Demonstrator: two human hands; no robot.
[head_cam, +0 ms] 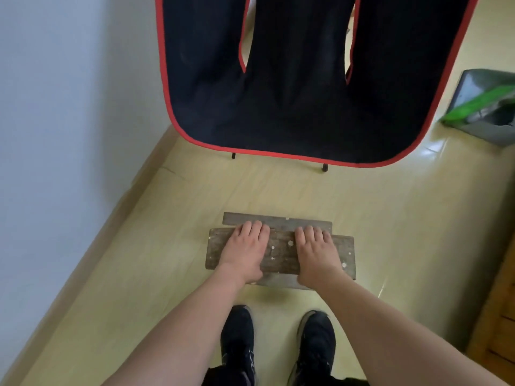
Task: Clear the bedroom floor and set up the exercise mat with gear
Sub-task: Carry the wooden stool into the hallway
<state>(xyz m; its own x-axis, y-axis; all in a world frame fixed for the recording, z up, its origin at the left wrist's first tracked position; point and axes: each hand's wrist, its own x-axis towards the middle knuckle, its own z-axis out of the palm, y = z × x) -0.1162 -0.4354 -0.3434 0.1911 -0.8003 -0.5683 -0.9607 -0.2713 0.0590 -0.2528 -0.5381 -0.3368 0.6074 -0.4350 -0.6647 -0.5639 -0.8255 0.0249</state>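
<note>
Hands: my left hand (243, 250) and right hand (316, 253) clamp low weathered wooden stool (280, 253) | Risk: uneven lift tilts it, slipping my grip.

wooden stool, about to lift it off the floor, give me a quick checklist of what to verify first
1. Both hands on it: ok. The left hand and right hand each lie on top of the wooden stool.
2. Grip secure: cannot tell. The fingers curl over the far edge, but the underside is hidden.
3. Balance: ok. The hands sit either side of the middle.
4. Feet clear: ok. Both shoes stand behind the stool, apart from it.
5. Path ahead: not ok. The folding chair stands directly beyond.
6. Right side: not ok. A grey bin sits on the floor there.
</note>
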